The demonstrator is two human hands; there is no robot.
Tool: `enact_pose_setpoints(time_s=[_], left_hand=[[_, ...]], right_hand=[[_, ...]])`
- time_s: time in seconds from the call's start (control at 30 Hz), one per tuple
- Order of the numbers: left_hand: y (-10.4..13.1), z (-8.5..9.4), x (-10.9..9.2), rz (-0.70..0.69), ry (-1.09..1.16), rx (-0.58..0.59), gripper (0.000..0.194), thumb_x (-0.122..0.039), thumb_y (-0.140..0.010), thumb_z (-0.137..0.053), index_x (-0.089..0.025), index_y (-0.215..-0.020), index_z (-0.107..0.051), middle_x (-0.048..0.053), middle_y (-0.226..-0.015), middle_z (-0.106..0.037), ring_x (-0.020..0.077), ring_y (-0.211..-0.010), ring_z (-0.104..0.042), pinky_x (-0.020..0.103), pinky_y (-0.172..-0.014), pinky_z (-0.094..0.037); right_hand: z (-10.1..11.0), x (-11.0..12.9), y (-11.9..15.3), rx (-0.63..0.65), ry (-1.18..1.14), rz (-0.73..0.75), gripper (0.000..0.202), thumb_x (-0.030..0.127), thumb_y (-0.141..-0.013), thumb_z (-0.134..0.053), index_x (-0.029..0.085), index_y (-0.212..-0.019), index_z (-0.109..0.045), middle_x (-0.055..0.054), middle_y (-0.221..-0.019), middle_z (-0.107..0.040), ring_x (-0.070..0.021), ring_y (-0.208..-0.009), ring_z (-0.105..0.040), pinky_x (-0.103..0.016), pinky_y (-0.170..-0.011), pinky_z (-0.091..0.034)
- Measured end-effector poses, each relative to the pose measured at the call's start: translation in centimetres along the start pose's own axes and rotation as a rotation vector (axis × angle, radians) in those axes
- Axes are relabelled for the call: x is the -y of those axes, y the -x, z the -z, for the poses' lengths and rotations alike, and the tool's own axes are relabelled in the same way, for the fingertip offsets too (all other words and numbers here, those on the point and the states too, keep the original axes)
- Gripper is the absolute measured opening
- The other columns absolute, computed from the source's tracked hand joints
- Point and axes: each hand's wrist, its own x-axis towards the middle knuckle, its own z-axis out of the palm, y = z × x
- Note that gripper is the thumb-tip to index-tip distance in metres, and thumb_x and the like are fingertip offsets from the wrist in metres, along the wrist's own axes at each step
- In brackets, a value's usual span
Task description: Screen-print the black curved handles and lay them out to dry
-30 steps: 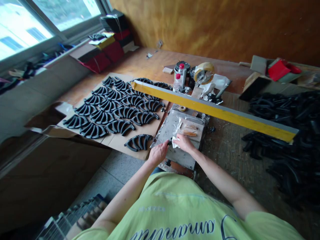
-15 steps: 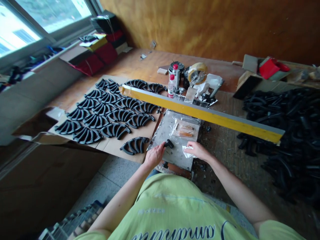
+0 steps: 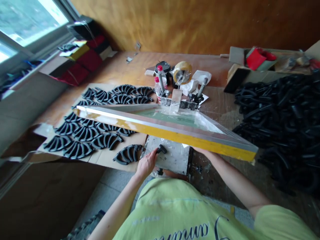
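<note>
My left hand [image 3: 147,164] is closed on one end of a short black curved plastic handle [image 3: 162,149], holding it low over a grey metal plate [image 3: 176,160]. Above the plate hangs a tilted screen-printing frame [image 3: 172,133] with yellow tape along its near side and a greenish mesh [image 3: 175,118]. My right hand [image 3: 202,151] is under this frame's near edge, so its fingers are hidden; a bit of white tissue [image 3: 185,145] shows beside it. Left of the plate, a small group of black curved handles [image 3: 128,154] lies on cardboard.
Rows of black handles [image 3: 80,146] cover the cardboard at left. A heap of them [image 3: 280,110] lies at right. Behind the frame stand a clamp [image 3: 180,104], red-capped bottles [image 3: 157,85] and a tape roll [image 3: 182,72]. Boxes [image 3: 240,75] line the back right.
The screen frame has tilted, with its mesh now showing and its near side lower, covering my right hand's fingers and the tissue. My left hand still holds the handle. The view has shifted.
</note>
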Motion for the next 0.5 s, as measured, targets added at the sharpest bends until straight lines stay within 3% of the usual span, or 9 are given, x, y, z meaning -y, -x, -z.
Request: enact_pose_setpoints(time_s=[0.13,0.23,0.33,0.5], left_hand=[[0.0,0.5,-0.4,0.033,0.007,0.014,0.043,-0.034,-0.099,-0.035,-0.019,-0.137,-0.049,0.009,-0.121,-0.069,0.0189,-0.101,-0.069,0.027,-0.083,-0.054],[0.1,0.8,-0.5,0.023,0.036,0.019,0.044,-0.034,-0.1,-0.033,-0.02,-0.138,-0.048,0.008,-0.122,-0.069,0.0181,-0.103,-0.068,0.026,-0.085,-0.053],[0.2,0.8,-0.5,0.011,0.05,0.019,0.043,-0.035,-0.1,-0.033,-0.02,-0.138,-0.048,0.008,-0.121,-0.069,0.0178,-0.102,-0.068,0.026,-0.085,-0.052],[0.2,0.4,-0.3,0.016,0.03,-0.002,0.044,-0.036,-0.1,-0.033,-0.021,-0.138,-0.048,0.007,-0.119,-0.07,0.0184,-0.099,-0.069,0.026,-0.081,-0.053]], right_hand=[[-5.0,2.5,1.4,0.169,0.045,0.175,0.023,0.033,-0.085,-0.06,0.031,-0.104,-0.072,-0.001,-0.102,-0.072,-0.0236,-0.104,-0.063,-0.035,-0.088,-0.05],[-6.8,4.0,1.8,0.268,0.235,0.428,0.033,0.021,-0.092,-0.048,0.027,-0.118,-0.068,-0.005,-0.109,-0.071,-0.0215,-0.107,-0.062,-0.033,-0.093,-0.048],[-7.2,4.5,2.3,0.28,0.372,0.563,0.041,0.014,-0.094,-0.04,0.02,-0.128,-0.061,-0.01,-0.114,-0.069,-0.0203,-0.106,-0.062,-0.032,-0.092,-0.048],[-5.8,3.1,4.6,0.357,0.398,0.576,0.042,0.011,-0.092,-0.04,0.019,-0.126,-0.064,-0.01,-0.112,-0.07,-0.0206,-0.105,-0.062,-0.03,-0.087,-0.05]])
